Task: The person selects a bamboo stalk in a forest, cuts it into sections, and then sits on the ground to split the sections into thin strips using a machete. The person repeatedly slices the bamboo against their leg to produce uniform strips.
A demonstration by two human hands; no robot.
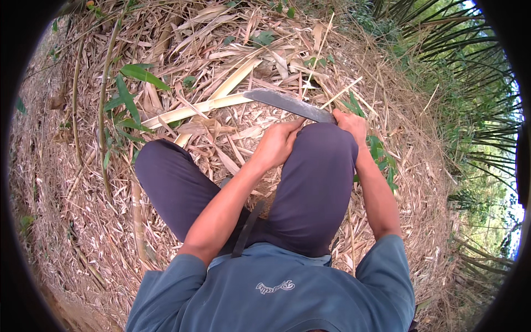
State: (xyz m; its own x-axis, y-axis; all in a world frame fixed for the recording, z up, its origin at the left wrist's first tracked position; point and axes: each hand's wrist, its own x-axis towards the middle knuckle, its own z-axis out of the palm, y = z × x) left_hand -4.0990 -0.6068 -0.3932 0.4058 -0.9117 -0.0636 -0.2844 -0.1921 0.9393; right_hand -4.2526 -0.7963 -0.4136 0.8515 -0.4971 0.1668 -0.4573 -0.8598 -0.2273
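One machete (287, 103), clasped by right hand (350, 127), edges open litter (298, 63); left hand's (278, 145) grip unclear.

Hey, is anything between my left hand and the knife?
Nothing visible: your left hand is right beside the knife, though touching is unclear. Your right knee stands between that hand and your right hand.

The right hand (350, 126) grips a machete (287, 104) beyond the right knee (322, 145); the left hand (278, 144) is beside that knee, above dry leaves (193, 61).
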